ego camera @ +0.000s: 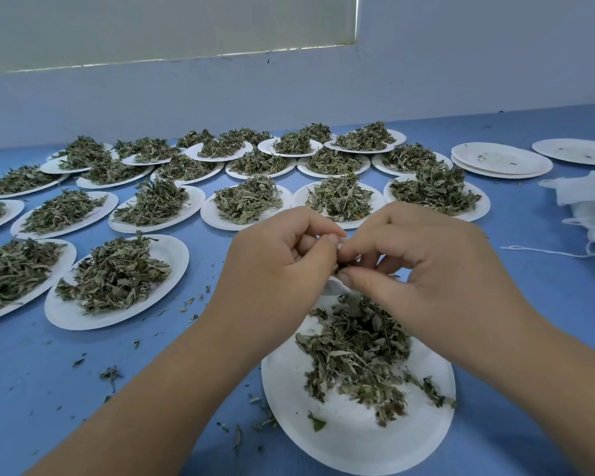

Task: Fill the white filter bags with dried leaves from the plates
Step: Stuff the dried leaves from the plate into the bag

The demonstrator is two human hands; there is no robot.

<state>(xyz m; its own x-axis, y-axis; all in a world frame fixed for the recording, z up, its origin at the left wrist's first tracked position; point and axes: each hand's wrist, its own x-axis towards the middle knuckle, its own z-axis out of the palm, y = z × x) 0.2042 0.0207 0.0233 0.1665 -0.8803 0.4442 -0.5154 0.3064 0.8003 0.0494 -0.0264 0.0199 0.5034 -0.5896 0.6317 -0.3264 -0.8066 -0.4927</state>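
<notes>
Blue table (31, 372) — left hand (282, 255), right hand (426, 255) pinch white (seemingly fabric) bag (337, 286).

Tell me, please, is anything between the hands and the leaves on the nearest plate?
Nothing visible: left hand and right hand pinch the small white filter bag just above the dried green leaves on the round white paper plate.

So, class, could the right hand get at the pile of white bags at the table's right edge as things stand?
Likely yes, once freed: the right hand pinches the filter bag with the left hand, but only bare table and a string lie between it and the pile of bags.
</notes>
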